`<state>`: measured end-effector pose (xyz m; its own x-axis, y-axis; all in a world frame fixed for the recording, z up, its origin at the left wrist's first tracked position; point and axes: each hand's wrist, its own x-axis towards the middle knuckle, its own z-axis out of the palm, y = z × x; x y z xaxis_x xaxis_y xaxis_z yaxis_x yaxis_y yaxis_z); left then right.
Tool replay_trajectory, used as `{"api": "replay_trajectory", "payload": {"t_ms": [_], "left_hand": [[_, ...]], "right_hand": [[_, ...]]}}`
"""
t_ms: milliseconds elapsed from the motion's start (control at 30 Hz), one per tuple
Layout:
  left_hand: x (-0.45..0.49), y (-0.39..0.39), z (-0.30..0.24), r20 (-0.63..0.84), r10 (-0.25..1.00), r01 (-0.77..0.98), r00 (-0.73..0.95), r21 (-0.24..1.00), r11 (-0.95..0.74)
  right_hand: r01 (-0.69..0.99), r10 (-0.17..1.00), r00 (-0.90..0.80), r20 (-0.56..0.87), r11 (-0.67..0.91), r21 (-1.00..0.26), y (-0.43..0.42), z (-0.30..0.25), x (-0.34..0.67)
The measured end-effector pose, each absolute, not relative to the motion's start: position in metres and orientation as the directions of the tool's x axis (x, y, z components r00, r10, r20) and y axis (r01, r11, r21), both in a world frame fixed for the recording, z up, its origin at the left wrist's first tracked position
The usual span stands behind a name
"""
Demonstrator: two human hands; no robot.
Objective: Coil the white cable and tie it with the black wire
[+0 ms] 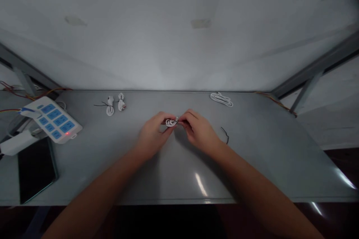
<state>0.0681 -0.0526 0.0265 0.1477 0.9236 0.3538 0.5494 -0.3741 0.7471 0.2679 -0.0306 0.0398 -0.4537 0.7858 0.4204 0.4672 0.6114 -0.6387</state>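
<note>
Above the middle of the table, my left hand [153,132] is closed round a small coiled white cable [170,122], thumb and forefinger pinching its bundle. My right hand [198,129] meets it from the right, fingers pinched together at a thin black tie that crosses the coil. How the tie's ends lie is hidden by the fingers. A loose black twist tie [226,135] lies just right of my right wrist. Farther back on the right rests a looser white cable coil [221,99].
Two white cable bundles with black ties, the outer one [110,106] and the inner one [121,102], lie at the back left. A power strip [57,119] with a red light, a white adapter [18,142] and a dark tablet-like slab [37,170] occupy the left end. A white wall [168,44] rises behind.
</note>
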Motion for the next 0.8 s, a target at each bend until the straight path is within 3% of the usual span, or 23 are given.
{"api": "replay_trajectory", "payload": {"t_ms": [100,200,267,333,433,533,633,700,800], "left_hand": [[0.066,-0.055,0.023,0.509,0.807,0.609,0.298,0.55,-0.571],[0.062,-0.058,0.02,0.558,0.667,0.55,0.494,0.394,-0.736],[0.061,-0.06,0.018,0.544,0.62,0.502,0.565,0.37,-0.782],[0.062,-0.061,0.016,0.558,0.656,0.479,0.508,0.45,-0.754],[0.068,-0.056,0.012,0.553,0.806,0.317,0.21,0.742,-0.591],[0.071,-0.045,0.009,0.266,0.962,-0.088,0.064,0.962,-0.26],[0.069,-0.035,0.01,-0.025,0.989,-0.254,0.143,0.965,0.061],[0.066,-0.034,0.012,-0.026,0.978,-0.254,0.209,0.964,0.08],[0.06,-0.037,0.015,0.108,0.943,-0.233,0.315,0.972,-0.033]], "right_hand": [[0.415,0.902,-0.349,0.257,0.394,-0.82,-0.031,0.042,0.265],[0.201,0.922,-0.373,-0.103,-0.029,-0.979,-0.03,0.044,0.265],[0.049,0.84,-0.467,-0.274,-0.285,-0.957,-0.028,0.046,0.268],[-0.042,0.809,-0.506,-0.299,-0.37,-0.928,-0.027,0.048,0.27],[-0.026,0.898,-0.417,-0.143,-0.17,-0.985,-0.026,0.049,0.272],[0.152,0.955,-0.281,0.098,0.145,-0.978,-0.028,0.048,0.272],[0.328,0.907,-0.303,0.292,0.387,-0.862,-0.032,0.043,0.268],[0.371,0.867,-0.382,0.321,0.462,-0.806,-0.035,0.038,0.264],[0.364,0.883,-0.409,0.229,0.388,-0.847,-0.036,0.032,0.258]]}}
